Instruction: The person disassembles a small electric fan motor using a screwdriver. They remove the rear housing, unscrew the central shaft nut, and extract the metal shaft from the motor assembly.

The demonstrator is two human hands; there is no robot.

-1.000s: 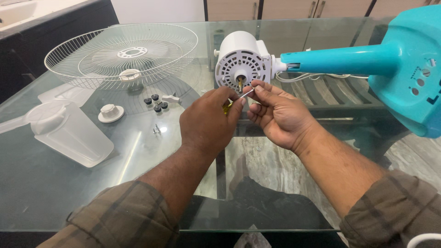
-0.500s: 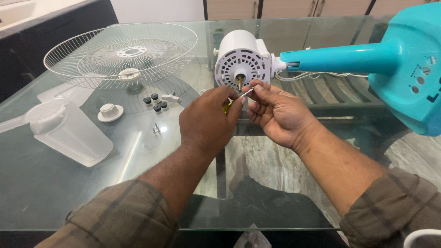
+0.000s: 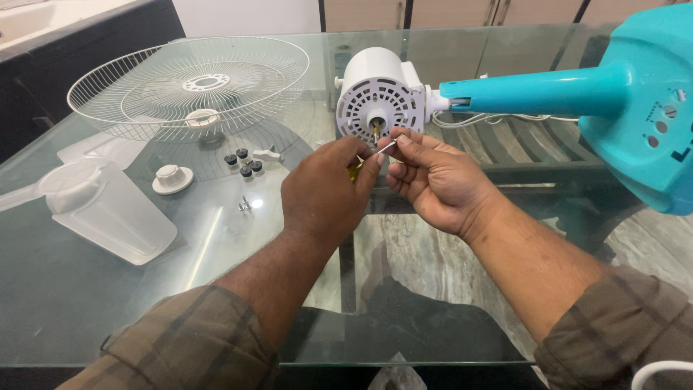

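Both hands meet before white vented motor housing [image 3: 380,94] | left hand [image 3: 328,191] fingers clamped on yellow-handled screwdriver [image 3: 355,169] | right hand [image 3: 433,180] fingers pinch its thin metal shaft | glass bench [image 3: 86,289]

both hands [image 3: 328,189] [image 3: 433,180] fingertip to fingertip, grips pinched, forearms converging

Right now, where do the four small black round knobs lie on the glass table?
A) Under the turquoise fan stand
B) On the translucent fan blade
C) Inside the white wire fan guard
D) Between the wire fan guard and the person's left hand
D: the four small black round knobs lie on bare glass just in front of the white wire fan guard, to the left of the left hand, apart from the translucent fan blade.
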